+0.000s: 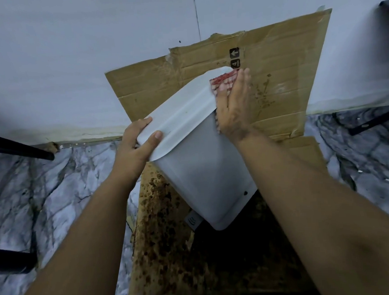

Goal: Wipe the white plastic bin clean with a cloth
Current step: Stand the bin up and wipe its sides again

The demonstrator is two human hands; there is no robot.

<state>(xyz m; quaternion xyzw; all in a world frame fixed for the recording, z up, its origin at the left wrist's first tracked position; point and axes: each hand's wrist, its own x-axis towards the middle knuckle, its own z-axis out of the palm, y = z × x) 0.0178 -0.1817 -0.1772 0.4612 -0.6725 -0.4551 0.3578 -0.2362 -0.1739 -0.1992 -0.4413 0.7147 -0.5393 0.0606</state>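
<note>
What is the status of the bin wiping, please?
Left hand grips white plastic bin rim. Right hand presses red-checked cloth on it. Nothing obstructing.

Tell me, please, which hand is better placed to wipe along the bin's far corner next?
Right: the right hand already presses the cloth there, while the left hand grips the white bin.

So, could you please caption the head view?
Left hand grips the white bin; right hand presses a checked cloth against it.
</note>
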